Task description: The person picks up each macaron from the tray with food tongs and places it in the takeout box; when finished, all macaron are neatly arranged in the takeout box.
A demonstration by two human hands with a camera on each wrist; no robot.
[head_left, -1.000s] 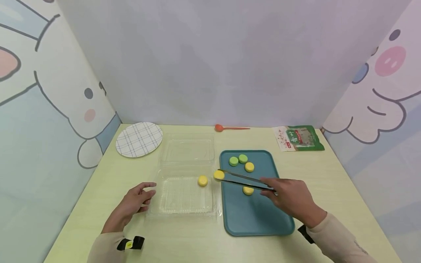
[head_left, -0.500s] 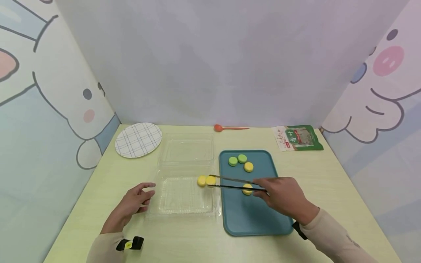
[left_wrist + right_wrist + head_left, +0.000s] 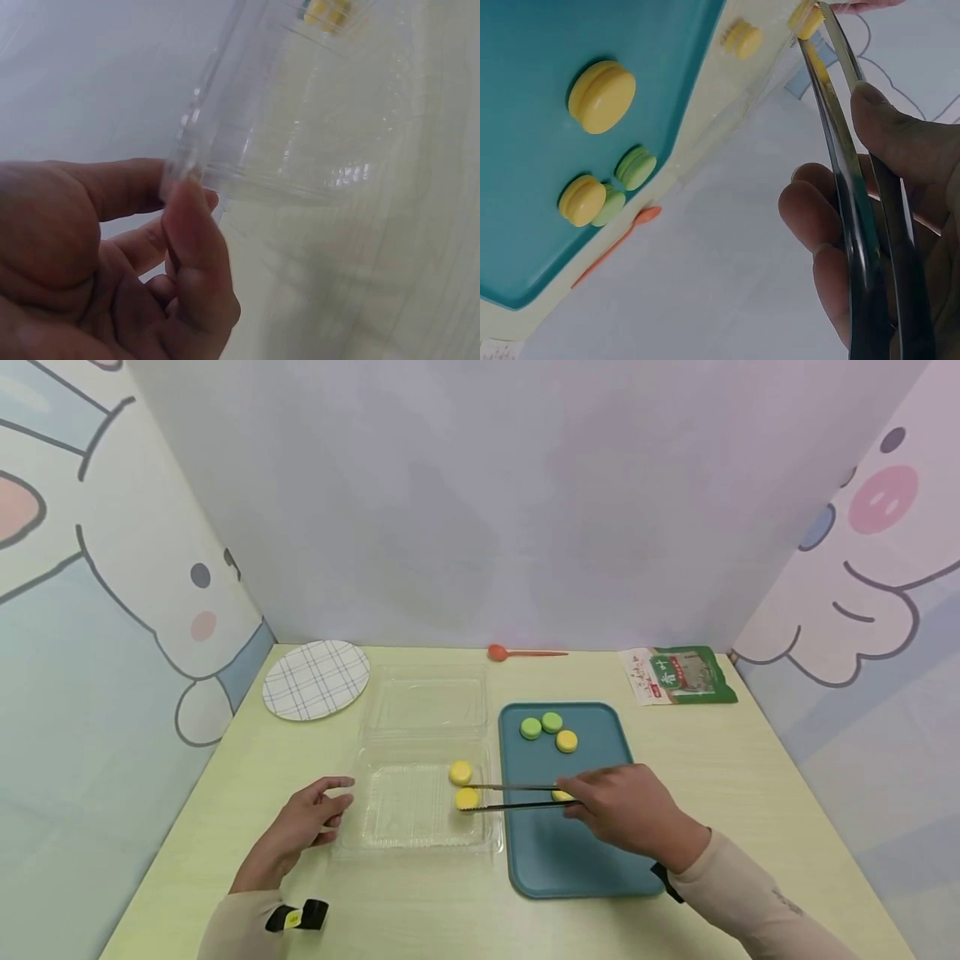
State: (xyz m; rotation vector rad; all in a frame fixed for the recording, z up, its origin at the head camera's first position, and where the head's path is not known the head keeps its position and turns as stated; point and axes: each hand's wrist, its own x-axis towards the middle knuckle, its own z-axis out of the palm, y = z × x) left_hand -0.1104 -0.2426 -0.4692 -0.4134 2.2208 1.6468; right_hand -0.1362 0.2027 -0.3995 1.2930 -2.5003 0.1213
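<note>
Metal tongs (image 3: 525, 806) reach from above the tray (image 3: 577, 860) across its left edge, worked by the right hand (image 3: 626, 807), whose thumb and fingers squeeze the two arms close together. Between the tips sits a yellow macaron (image 3: 467, 799), over the clear box (image 3: 405, 810) just left of the tray; whether it touches the box floor I cannot tell. Another macaron (image 3: 461, 772) lies in the box just beyond it, on the side nearer the tray. At the box edge farthest from the tray, the left hand (image 3: 307, 814) pinches the rim between thumb and fingers, seemingly to steady it. The lid (image 3: 427, 702) lies folded back, left of the tray's far end.

The step in hand looks to be setting a second macaron into the box. The next move calls for letting it down flat beside the first, then easing the tongs apart just enough to free it without nudging its neighbour; the smooth round shell could roll if let go too high. Four appear left on the tray: a yellow one (image 3: 567, 742), a green one (image 3: 531, 728) and its twin (image 3: 552, 722) toward the far end, and the last yellow (image 3: 562, 794) nearer the middle, partly hidden by the right hand.
</note>
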